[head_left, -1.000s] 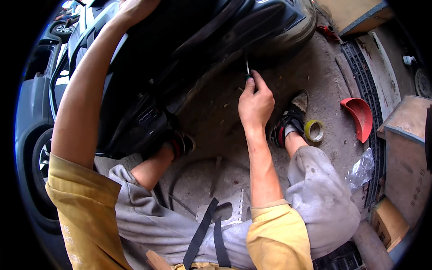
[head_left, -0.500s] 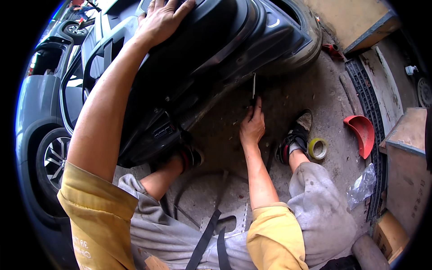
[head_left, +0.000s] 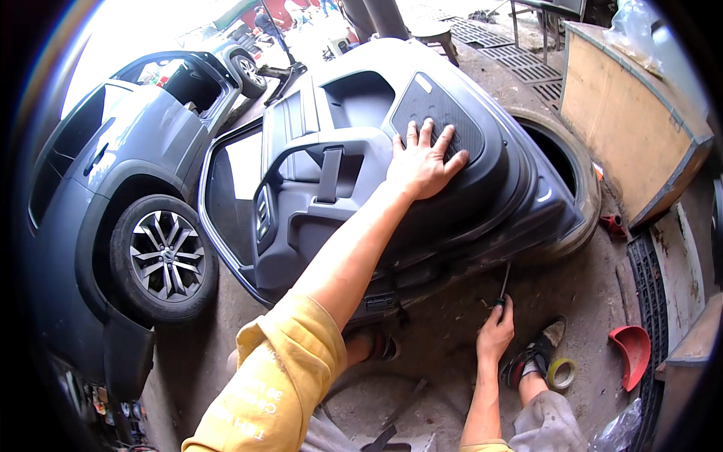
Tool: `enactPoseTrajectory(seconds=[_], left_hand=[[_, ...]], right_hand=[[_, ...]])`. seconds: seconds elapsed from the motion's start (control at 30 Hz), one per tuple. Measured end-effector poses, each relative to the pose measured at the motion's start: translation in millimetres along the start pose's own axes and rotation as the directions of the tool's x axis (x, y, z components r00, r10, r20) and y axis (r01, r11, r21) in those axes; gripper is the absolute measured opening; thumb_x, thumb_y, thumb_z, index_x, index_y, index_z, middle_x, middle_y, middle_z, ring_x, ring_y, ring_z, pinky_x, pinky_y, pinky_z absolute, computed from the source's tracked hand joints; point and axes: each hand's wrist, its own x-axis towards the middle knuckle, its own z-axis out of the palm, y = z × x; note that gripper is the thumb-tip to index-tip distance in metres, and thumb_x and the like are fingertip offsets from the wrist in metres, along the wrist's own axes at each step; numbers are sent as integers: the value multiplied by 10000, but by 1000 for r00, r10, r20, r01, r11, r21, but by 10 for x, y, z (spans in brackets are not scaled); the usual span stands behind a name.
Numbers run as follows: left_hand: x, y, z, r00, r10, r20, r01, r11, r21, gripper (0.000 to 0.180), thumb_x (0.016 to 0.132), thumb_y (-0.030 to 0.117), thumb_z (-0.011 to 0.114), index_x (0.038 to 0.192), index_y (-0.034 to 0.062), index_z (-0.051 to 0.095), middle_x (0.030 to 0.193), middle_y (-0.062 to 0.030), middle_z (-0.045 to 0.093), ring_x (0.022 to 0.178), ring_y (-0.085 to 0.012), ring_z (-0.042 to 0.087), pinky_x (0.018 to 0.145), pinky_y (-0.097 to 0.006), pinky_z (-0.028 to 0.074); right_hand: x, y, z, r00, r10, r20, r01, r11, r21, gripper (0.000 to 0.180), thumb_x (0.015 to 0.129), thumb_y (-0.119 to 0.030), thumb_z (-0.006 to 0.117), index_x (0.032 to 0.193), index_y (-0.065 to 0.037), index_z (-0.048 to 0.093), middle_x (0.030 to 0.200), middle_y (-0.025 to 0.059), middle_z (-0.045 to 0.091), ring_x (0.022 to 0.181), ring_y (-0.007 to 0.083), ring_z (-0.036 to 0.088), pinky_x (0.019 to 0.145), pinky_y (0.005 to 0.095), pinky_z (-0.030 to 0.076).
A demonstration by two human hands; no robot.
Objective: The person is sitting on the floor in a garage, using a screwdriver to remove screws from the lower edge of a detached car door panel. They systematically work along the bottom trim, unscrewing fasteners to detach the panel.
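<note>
A dark grey car door [head_left: 471, 200] lies with its inner trim panel facing up. My left hand [head_left: 428, 162] rests on its speaker grille [head_left: 452, 113], fingers spread and palm down. Beside the door's near edge, my right hand [head_left: 495, 331] is closed around the handle of a screwdriver [head_left: 505, 282]. The slim metal shaft points up at the door's underside, and its tip is hard to make out against the shadowed edge. A tyre [head_left: 589, 162] sits beneath the door's right end.
A grey car [head_left: 98, 166] stands at the left, its wheel [head_left: 167, 256] close to the door. On the floor at right are a roll of yellow tape [head_left: 562, 374], a red curved piece [head_left: 631, 355] and a black ribbed strip [head_left: 649, 286]. A wooden crate [head_left: 625, 113] stands behind.
My view has tilted up, so the whole door and the yard behind it now show. The left hand stays on the grille; the right still grips the screwdriver by the door's near edge.
</note>
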Motion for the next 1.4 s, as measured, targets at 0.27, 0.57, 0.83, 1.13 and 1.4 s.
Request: enactPoseTrajectory(seconds=[0.27, 0.57, 0.83, 1.13, 1.4], left_hand=[[-44, -59, -6, 1000, -16, 23, 16, 1000, 3, 758, 965, 692, 288, 1565, 227, 287, 1608, -207, 224, 1493, -419, 172, 1185, -585, 124], [28, -209, 160, 994, 111, -8, -109, 982, 152, 693, 970, 653, 345, 1538, 256, 332, 1598, -194, 260, 1473, -438, 222, 1142, -636, 221], [135, -161, 141, 996, 66, -65, -61, 995, 74, 759, 949, 724, 290, 1563, 278, 288, 1605, -181, 258, 1496, -384, 204, 1162, -618, 170], [172, -164, 222, 991, 83, -101, -77, 995, 58, 710, 960, 703, 295, 1542, 298, 325, 1602, -178, 262, 1488, -390, 222, 1147, -633, 192], [70, 41, 15, 1000, -9, 14, 9, 1000, -4, 760, 953, 683, 341, 1559, 226, 299, 1617, -181, 226, 1494, -426, 169, 1182, -603, 151]], right_hand=[[87, -225, -401, 982, -155, 105, 167, 979, -118, 547, 892, -100, 587, 1409, 19, 454, 1304, 289, 580, 1203, 432, 568, 1026, 437, 432], [295, -409, -618, 969, -154, 194, 225, 872, -435, 457, 928, -258, 554, 1363, -120, 531, 993, 241, 672, 900, 449, 658, 773, 516, 525], [327, -332, -703, 980, -145, 139, 183, 933, -311, 393, 900, -223, 594, 1271, -103, 643, 940, 255, 694, 898, 430, 675, 784, 478, 532], [367, -269, -661, 979, -173, 107, 195, 949, -246, 384, 924, -246, 564, 1274, -111, 650, 862, 262, 688, 836, 442, 674, 762, 501, 534], [344, -461, -583, 990, -81, 113, 112, 944, -310, 383, 888, -211, 601, 1245, -92, 674, 974, 264, 683, 927, 410, 682, 795, 448, 539]])
